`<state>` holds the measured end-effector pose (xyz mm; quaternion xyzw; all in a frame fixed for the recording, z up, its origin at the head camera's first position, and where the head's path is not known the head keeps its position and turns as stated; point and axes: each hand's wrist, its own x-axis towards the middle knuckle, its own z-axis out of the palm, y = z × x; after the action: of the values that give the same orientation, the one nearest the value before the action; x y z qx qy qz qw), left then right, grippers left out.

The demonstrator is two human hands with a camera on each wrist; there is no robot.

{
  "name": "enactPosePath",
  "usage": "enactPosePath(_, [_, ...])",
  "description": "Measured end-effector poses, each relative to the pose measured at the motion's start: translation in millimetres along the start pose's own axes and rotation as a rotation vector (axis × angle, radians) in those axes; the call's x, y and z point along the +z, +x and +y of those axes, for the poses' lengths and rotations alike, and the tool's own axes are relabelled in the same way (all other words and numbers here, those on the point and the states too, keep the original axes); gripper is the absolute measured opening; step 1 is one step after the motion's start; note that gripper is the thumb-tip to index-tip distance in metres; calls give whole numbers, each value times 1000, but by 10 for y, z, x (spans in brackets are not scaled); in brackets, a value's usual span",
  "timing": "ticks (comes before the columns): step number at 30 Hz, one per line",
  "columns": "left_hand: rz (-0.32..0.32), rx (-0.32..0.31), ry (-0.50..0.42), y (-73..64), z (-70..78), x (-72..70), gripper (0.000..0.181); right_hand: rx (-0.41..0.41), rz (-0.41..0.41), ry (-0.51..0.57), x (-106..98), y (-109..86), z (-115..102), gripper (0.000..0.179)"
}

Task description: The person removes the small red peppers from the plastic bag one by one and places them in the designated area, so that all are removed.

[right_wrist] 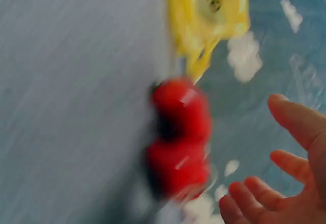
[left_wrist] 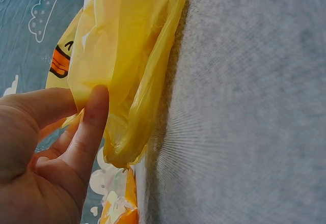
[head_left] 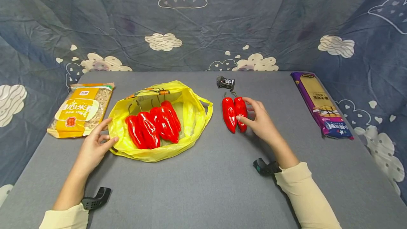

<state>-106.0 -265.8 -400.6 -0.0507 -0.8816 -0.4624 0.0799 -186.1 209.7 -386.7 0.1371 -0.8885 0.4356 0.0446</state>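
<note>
My left hand [head_left: 94, 148] pinches the left edge of a yellow plastic bag [head_left: 152, 155] between thumb and fingers; the left wrist view shows the thumb pressed to the film [left_wrist: 122, 66]. Several shiny red peppers [head_left: 166, 124] with dark stems lie in the bag, whose mouth gapes. To its right, two more peppers rest side by side on the table, a left one [head_left: 228, 114] and a right one [head_left: 240, 106]. My right hand [head_left: 263, 123] is at the right pepper, thumb and fingers spread around it. In the right wrist view, its fingers [right_wrist: 295, 127] are parted with nothing between them.
A yellow-orange food packet [head_left: 77, 110] lies left of the bag. Behind the loose peppers sits a small black wrapped item [head_left: 225, 82]. A long purple and gold package [head_left: 322, 105] lies along the right table edge. Cloud-patterned cloth [head_left: 222, 20] hangs behind the table.
</note>
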Motion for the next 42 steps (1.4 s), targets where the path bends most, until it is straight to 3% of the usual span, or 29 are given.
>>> enactPosePath(7, [2, -6, 11, 9, -10, 7, 65, -223, 42, 45, 210, 33, -539, 64])
enactPosePath(12, [2, -1, 8, 13, -7, 10, 65, -363, -31, 66, 511, 111, -789, 66])
enactPosePath(18, [2, 13, 2, 25, -11, 10, 64, -415, -143, 119, 921, 216, -913, 66])
enactPosePath(23, [3, 7, 9, 32, -12, 2, 64, -383, -245, 154, 1201, 260, -944, 67])
enactPosePath(27, [1, 3, 9, 25, -20, 1, 64, -310, -307, 148, 1360, 279, -947, 69])
enactPosePath(34, [0, 3, 8, 14, -28, 4, 64, -210, -336, 158, 1524, 312, -938, 70])
enactPosePath(42, [4, -1, 17, 2, -55, 8, 65, -179, -365, 214, 1597, 309, -931, 69])
